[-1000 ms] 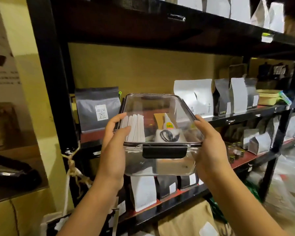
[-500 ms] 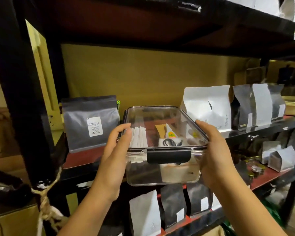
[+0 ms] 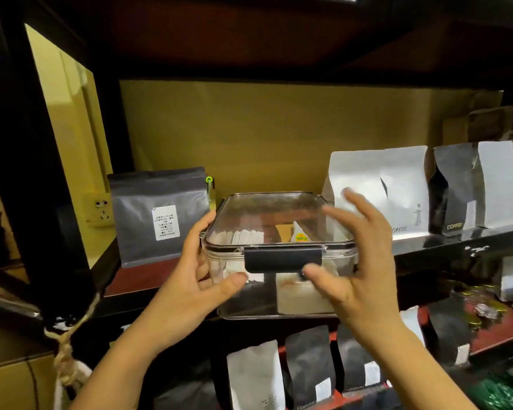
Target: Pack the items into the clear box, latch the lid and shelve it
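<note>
Clear box (image 3: 279,261) on the shelf (image 3: 137,276), lid closed, hands at its two ends.

The clear box sits at the front edge of the dark shelf, between a grey pouch (image 3: 160,214) on its left and a white pouch (image 3: 379,187) on its right. Its transparent lid (image 3: 273,217) is seated, and the black latch (image 3: 282,258) on the near side lies flat against the wall. White packets and a small yellow-labelled item are visible inside. The left hand (image 3: 190,279) touches the box's left end, thumb on the near wall, fingers loosely curved against the lid rim. The right hand (image 3: 359,261) is blurred, fingers spread wide; whether it contacts the box cannot be determined. More pouches stand on the lower shelf (image 3: 486,335).
</note>
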